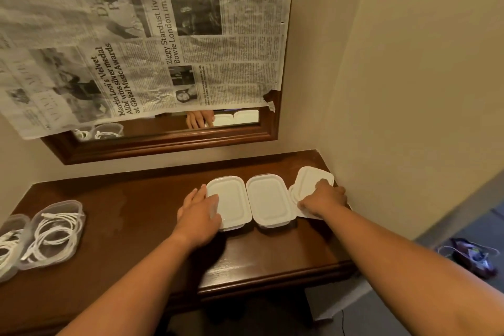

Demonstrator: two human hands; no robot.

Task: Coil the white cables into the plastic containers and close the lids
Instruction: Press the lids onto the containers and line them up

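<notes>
Two plastic containers with white lids on stand side by side on the dark wooden table: the left one (231, 200) and the right one (270, 200). My left hand (199, 213) rests flat on the left container's near left edge. My right hand (323, 198) lies on a small stack of loose white lids (309, 180) in the table's right corner, fingers curled at the stack's edge. At the far left, two open clear containers hold coiled white cables: one (56, 232) in full view, the other (11, 243) cut off by the frame edge.
The table (136, 207) sits in a corner, walls behind and to the right. A wood-framed mirror (169, 142), mostly covered with newspaper, hangs behind. Purple cloth with a cord (473, 255) lies on the floor at right.
</notes>
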